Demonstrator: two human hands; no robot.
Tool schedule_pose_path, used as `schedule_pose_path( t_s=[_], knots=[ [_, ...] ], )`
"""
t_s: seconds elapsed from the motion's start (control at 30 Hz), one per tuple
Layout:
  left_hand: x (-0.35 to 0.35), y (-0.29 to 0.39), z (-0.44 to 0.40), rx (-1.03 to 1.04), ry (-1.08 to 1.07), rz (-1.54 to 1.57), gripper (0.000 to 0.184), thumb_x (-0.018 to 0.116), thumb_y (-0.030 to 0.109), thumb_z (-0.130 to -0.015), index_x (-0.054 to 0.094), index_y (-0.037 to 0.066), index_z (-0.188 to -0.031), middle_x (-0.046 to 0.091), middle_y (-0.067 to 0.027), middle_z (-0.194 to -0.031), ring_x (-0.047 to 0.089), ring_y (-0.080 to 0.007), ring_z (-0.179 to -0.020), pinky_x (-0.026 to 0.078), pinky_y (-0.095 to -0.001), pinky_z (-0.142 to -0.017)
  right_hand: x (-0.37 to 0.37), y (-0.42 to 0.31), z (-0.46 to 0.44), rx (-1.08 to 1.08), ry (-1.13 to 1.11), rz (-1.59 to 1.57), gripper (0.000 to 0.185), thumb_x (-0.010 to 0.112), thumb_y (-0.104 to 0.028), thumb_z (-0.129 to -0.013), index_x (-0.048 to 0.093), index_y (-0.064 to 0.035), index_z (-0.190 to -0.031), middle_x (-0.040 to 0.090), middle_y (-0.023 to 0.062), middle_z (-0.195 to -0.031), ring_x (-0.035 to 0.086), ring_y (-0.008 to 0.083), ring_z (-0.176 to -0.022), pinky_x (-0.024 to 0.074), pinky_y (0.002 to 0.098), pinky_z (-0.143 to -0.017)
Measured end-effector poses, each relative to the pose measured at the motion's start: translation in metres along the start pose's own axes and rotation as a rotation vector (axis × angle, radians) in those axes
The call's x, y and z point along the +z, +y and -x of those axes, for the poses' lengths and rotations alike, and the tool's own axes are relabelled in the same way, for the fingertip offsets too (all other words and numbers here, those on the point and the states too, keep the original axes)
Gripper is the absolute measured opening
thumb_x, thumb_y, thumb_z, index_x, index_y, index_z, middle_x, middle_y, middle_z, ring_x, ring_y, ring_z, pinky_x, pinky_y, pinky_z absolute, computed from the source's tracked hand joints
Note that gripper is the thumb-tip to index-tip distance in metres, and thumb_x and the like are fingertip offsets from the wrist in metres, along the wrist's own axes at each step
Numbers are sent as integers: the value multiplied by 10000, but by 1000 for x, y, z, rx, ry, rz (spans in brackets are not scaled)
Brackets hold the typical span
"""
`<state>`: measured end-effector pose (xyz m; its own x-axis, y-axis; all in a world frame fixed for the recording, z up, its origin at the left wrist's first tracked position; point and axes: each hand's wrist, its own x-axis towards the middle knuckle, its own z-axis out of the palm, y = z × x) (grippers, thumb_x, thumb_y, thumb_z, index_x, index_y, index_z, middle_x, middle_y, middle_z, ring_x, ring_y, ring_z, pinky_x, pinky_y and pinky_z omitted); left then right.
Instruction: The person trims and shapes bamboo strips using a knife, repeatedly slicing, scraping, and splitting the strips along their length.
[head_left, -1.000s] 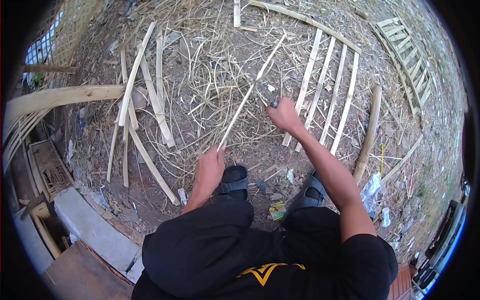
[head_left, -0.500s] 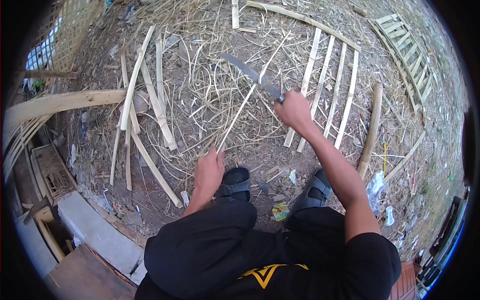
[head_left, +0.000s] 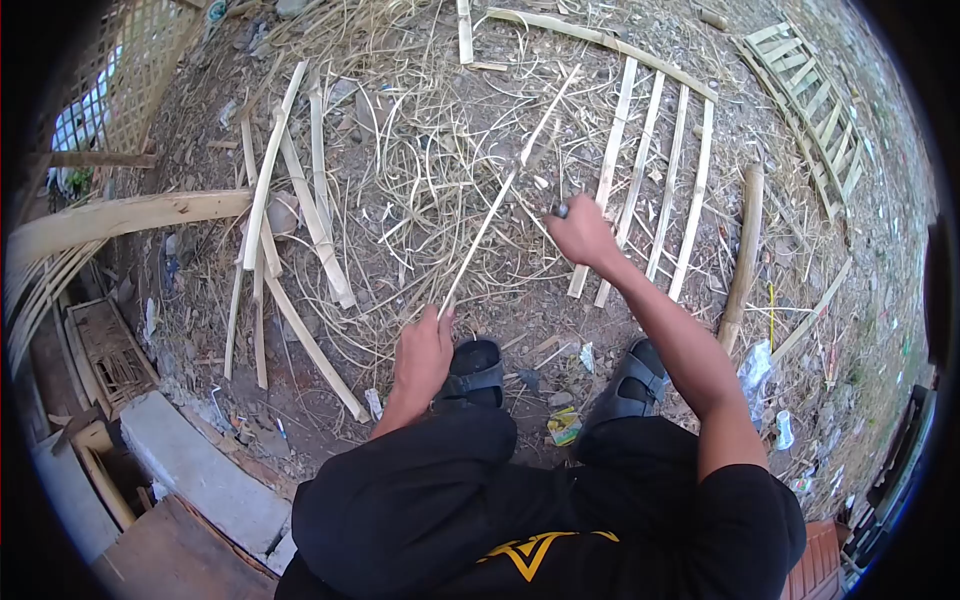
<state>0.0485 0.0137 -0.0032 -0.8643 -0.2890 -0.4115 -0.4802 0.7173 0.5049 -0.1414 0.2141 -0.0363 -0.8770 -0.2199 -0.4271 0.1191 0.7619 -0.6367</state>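
Note:
My left hand (head_left: pixel 424 348) is closed around the near end of a thin bamboo strip (head_left: pixel 486 229). The strip slants up and away to the right, over a litter of pale shavings (head_left: pixel 415 190). My right hand (head_left: pixel 585 234) grips a long knife by its dark handle (head_left: pixel 561 210), to the right of the strip's middle. The blade is smeared by motion, so whether it touches the strip cannot be told.
Right of the knife lie several bamboo slats (head_left: pixel 640 165) under a curved crosspiece. More slats (head_left: pixel 318 210) and a thick split piece (head_left: pixel 150 210) are on the left. A bamboo pole (head_left: pixel 743 260), a slatted frame (head_left: pixel 805 95) and a concrete block (head_left: pixel 205 465) surround my sandalled feet.
My right hand has shifted slightly down, turning the knife from a slant across the strip to a blurred, steeper angle. The left hand still holds the strip in nearly the same place.

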Motion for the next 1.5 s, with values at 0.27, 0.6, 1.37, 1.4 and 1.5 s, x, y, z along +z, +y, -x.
schedule_pose_path(
  t_s=[0.27, 0.6, 1.37, 1.4, 1.5],
  knots=[
    [5, -22, 19, 15, -30, -24, 347, 521, 284, -974, 571, -40, -861, 579, -276, -628, 581, -483, -627, 439, -545, -564, -15, -15, 19, -264, -211, 523, 238, 581, -189, -774, 655, 30, -719, 644, 190, -629, 659, 329, -589, 552, 443, -608],
    [9, -7, 0, 115, 74, 51, 340, 503, 285, -981, 564, -27, -859, 570, -274, -618, 579, -489, -638, 441, -548, -577, 25, -19, 51, -429, -300, 487, 245, 581, -209, -779, 655, 21, -739, 640, 217, -629, 667, 353, -585, 560, 442, -592],
    [19, -61, 37, -155, 69, 108, 329, 513, 267, -977, 588, -22, -839, 559, -218, -602, 588, -405, -571, 414, -480, -544, -38, 18, -9, -128, 263, 248, 240, 578, -188, -799, 675, 22, -734, 640, 226, -641, 649, 365, -599, 528, 466, -640],
    [23, -69, 31, -211, -12, 263, 360, 518, 296, -980, 570, -18, -812, 531, -162, -567, 565, -328, -528, 403, -448, -524, -31, 13, -6, -61, 195, 97, 279, 601, -227, -811, 667, 21, -700, 625, 201, -601, 635, 335, -564, 511, 447, -608],
    [17, -64, 20, -328, -168, 590, 429, 538, 372, -981, 520, 18, -739, 428, -2, -511, 443, -107, -444, 342, -330, -432, 3, 5, -1, 113, 55, -421, 428, 674, -366, -860, 584, -29, -613, 474, 2, -472, 412, 103, -399, 324, 288, -413]
  ],
)
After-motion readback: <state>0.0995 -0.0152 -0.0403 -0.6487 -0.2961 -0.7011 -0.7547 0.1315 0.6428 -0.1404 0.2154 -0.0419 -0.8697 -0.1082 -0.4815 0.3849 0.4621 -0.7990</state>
